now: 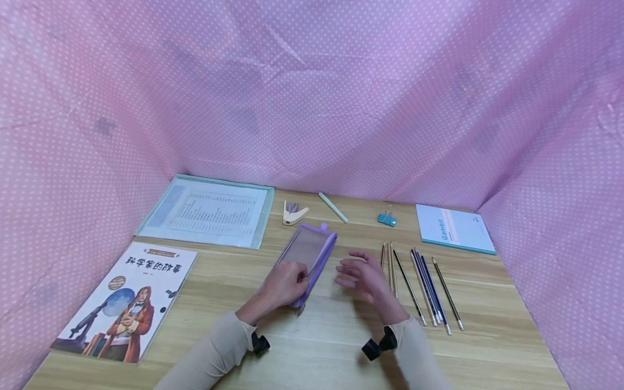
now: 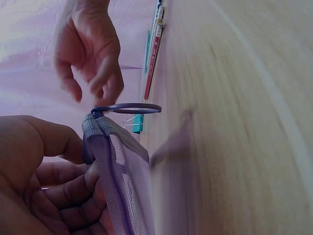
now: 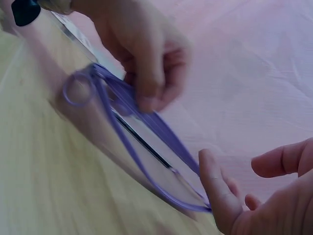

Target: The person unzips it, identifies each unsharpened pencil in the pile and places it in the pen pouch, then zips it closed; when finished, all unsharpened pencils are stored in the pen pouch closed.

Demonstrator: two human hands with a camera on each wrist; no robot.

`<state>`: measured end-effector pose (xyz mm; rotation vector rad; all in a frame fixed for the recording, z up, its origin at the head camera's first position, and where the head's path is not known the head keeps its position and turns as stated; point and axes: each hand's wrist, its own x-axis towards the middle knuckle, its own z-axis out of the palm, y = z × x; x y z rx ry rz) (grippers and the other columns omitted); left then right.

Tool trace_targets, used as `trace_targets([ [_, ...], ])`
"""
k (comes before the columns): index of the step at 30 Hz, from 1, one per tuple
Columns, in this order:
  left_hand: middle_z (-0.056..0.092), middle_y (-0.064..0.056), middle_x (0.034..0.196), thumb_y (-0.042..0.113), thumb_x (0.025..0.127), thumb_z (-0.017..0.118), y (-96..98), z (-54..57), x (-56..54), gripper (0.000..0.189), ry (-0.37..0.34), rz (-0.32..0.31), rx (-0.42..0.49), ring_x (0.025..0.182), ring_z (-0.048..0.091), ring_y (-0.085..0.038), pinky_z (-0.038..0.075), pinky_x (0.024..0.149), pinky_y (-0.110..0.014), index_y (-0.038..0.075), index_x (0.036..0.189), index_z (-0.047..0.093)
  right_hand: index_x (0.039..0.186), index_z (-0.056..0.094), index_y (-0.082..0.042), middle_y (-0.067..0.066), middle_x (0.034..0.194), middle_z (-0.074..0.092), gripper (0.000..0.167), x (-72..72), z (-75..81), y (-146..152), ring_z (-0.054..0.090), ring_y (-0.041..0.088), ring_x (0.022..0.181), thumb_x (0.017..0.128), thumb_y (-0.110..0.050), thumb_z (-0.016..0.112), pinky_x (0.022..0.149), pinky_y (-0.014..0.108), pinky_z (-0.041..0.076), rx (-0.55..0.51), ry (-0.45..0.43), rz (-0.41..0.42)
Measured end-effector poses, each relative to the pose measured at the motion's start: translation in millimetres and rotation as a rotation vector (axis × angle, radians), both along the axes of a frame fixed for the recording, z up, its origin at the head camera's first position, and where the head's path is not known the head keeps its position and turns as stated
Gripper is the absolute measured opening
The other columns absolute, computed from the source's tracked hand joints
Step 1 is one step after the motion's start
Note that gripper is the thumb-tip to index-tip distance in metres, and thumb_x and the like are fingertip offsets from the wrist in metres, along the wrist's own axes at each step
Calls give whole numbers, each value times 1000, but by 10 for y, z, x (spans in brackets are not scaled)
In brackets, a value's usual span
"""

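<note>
A purple mesh zip pencil case (image 1: 319, 271) lies at the middle of the table. My left hand (image 1: 286, 281) pinches its edge between thumb and fingers. In the right wrist view the case's mouth gapes, and a dark pencil (image 3: 142, 139) shows inside it. A purple ring (image 2: 134, 107) hangs at the zip end. My right hand (image 1: 363, 276) hovers between the case and the pencils, fingers loosely bent and nothing in them. Several pencils lie to its right, including a black one (image 1: 447, 292) and a dark blue bundle (image 1: 430, 287).
At the back are a cream stapler-like tool (image 1: 294, 216), a pale green pen-shaped item (image 1: 333, 207) and a teal binder clip (image 1: 387, 219). A notebook (image 1: 455, 227) sits back right. Leftward lie a document folder (image 1: 209, 211) and an illustrated book (image 1: 127, 303). Pink dotted cloth (image 1: 312, 108) surrounds the table.
</note>
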<state>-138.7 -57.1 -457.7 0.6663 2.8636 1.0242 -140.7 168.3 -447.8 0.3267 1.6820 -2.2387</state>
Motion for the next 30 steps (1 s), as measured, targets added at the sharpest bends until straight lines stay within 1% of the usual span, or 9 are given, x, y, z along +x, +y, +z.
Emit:
trace_targets([
  [6,59,5,58,7,82,65,3,0,4,14,10,1,1,48,48,-3,39,42,-18,11,69,68,142,30,-1,-3,100,70,44,60,94,354,71,11,92,101,-7,47,84,37,61,32,1,-1],
  [10,60,4,58,6,82,65,3,-11,1,14,12,2,2,47,49,-3,39,42,-18,10,69,68,136,37,-7,-6,99,70,35,91,130,590,70,9,91,103,-9,47,84,36,61,50,8,-5],
  [17,60,4,59,7,82,65,8,-22,2,13,8,10,-10,48,49,-3,39,43,-18,11,70,68,129,42,-11,-9,97,70,26,151,123,980,70,9,93,104,-12,47,85,37,61,75,21,-14],
  [22,61,4,60,8,82,66,8,-17,7,12,3,9,-12,48,49,-2,40,43,-17,11,71,69,117,51,-20,-11,95,70,15,204,101,1241,70,7,94,104,-14,47,83,33,61,101,38,-23],
  [25,61,4,60,8,82,66,8,-10,6,13,4,11,-18,48,49,-3,39,43,-17,12,70,68,112,55,-24,-14,93,71,13,228,99,1399,70,6,93,104,-16,48,81,31,61,147,52,-22],
  [30,61,3,60,7,82,66,2,-3,6,13,1,10,-13,49,50,-3,39,43,-18,11,70,68,114,56,-23,-14,93,71,13,257,94,1663,71,5,92,103,-17,52,79,30,61,272,75,-1],
])
